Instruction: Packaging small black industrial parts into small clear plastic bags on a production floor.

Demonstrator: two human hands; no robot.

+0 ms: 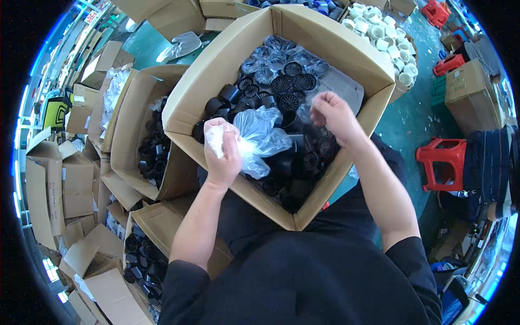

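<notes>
A large open cardboard box (187, 86) stands in front of me, with black round plastic parts (281, 85) inside, cup-like, some with slotted ends. Toward the far side, several of them are wrapped in clear plastic. My left hand (223, 154) is closed around a bunch of clear plastic bags (260, 132), which spreads out over the parts. Above the box's right half is my right hand (333, 115), its fingers curled together. A thin, see-through film seems to hang beside those fingertips, but whether they grip it is unclear.
More cardboard boxes with black parts (154, 151) stand at the left. White cups (387, 40) fill a container at the far right. A red stool (441, 162) stands on the green floor to the right. Beyond the box lies a clear plastic bag (181, 46).
</notes>
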